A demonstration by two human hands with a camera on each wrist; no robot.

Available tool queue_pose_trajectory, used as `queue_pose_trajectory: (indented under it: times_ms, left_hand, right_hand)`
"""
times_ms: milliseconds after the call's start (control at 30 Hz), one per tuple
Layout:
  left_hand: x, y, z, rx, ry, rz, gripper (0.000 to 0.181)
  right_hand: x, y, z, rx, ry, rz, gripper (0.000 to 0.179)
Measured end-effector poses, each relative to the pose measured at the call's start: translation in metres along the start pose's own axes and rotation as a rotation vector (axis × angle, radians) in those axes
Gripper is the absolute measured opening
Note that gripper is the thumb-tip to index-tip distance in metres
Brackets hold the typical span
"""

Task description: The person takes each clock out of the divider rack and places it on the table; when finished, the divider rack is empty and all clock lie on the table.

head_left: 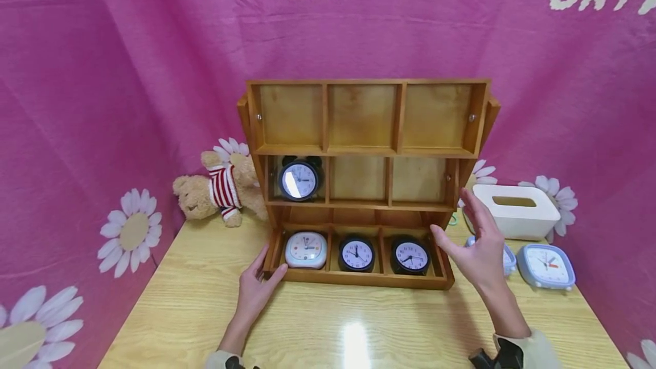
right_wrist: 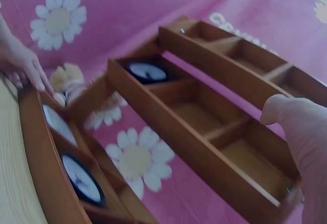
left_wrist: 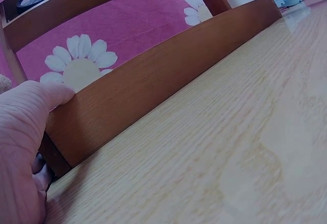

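Note:
A three-tier wooden shelf (head_left: 364, 283) stands on the table, each tier split into three compartments. My left hand (head_left: 254, 289) grips the front left corner of the bottom tier, its thumb on the front board (left_wrist: 153, 75). Beside the shelf's right end my right hand (head_left: 482, 249) is raised, thumb and fingers spread, holding nothing. In the bottom tier lie a pale blue alarm clock (head_left: 306, 250) at left, a black clock (head_left: 356, 254) in the middle and another black clock (head_left: 411, 255) at right. A black twin-bell alarm clock (head_left: 299, 180) sits in the middle tier's left compartment.
A teddy bear (head_left: 224, 189) in a striped shirt lies behind the shelf at left. At right stand a white tissue box (head_left: 515, 212), a light blue square clock (head_left: 546, 266) and another blue clock (head_left: 508, 259), partly hidden by my right hand. A pink flowered curtain (head_left: 369, 33) surrounds the table.

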State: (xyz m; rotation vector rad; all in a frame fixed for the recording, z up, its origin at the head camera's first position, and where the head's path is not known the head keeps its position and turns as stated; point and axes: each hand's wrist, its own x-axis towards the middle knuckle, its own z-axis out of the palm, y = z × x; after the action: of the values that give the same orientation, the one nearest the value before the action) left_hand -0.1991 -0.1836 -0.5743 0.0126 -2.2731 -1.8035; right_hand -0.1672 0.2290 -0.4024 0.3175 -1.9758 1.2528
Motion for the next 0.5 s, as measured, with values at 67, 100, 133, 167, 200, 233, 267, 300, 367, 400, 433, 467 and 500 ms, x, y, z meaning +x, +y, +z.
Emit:
queue_pose_trajectory:
  times_ms: [67, 100, 133, 167, 200, 233, 267, 300, 367, 400, 433, 467, 500]
  left_hand:
    - [-0.001, 0.000, 0.000, 0.003, 0.001, 0.000, 0.073]
    - [-0.001, 0.000, 0.000, 0.004, 0.003, -0.001, 0.073]
    - [-0.001, 0.000, 0.001, 0.006, 0.005, -0.001, 0.072]
    - [-0.002, 0.000, 0.001, 0.008, 0.004, -0.001, 0.072]
    - [-0.002, 0.000, 0.001, 0.011, 0.003, -0.001, 0.072]
    - [-0.002, 0.000, 0.001, 0.011, 0.000, 0.000, 0.072]
    - [-0.002, 0.000, 0.001, 0.011, -0.003, 0.001, 0.071]
    - [-0.002, 0.000, 0.002, 0.010, -0.006, 0.002, 0.071]
    - [-0.001, 0.001, 0.002, 0.012, -0.012, 0.005, 0.071]
    - [-0.001, 0.001, 0.002, 0.012, -0.014, 0.006, 0.072]
    - [-0.001, 0.001, 0.001, 0.015, -0.013, 0.004, 0.072]
    - [-0.002, 0.001, 0.000, 0.021, -0.012, 0.004, 0.072]
    - [-0.002, 0.001, 0.000, 0.024, -0.011, 0.002, 0.072]
  right_hand:
    - [0.002, -0.002, 0.010, 0.012, -0.038, -0.004, 0.087]
    - [0.002, -0.001, 0.015, 0.005, -0.056, -0.003, 0.089]
    - [0.002, 0.001, 0.021, 0.001, -0.072, -0.006, 0.090]
    - [0.002, 0.003, 0.026, -0.006, -0.088, -0.008, 0.092]
    - [0.002, 0.004, 0.032, -0.006, -0.104, -0.012, 0.092]
    - [0.003, 0.006, 0.038, -0.006, -0.118, -0.018, 0.093]
    - [0.003, 0.008, 0.044, -0.008, -0.130, -0.026, 0.093]
    - [0.003, 0.007, 0.050, -0.005, -0.137, -0.038, 0.093]
    - [0.003, 0.005, 0.062, 0.020, -0.157, -0.063, 0.092]
    - [0.003, 0.003, 0.068, 0.031, -0.169, -0.070, 0.092]
    - [0.003, 0.001, 0.074, 0.042, -0.179, -0.078, 0.092]
    - [0.003, -0.001, 0.080, 0.047, -0.192, -0.080, 0.092]
    - [0.002, -0.004, 0.086, 0.055, -0.210, -0.078, 0.091]
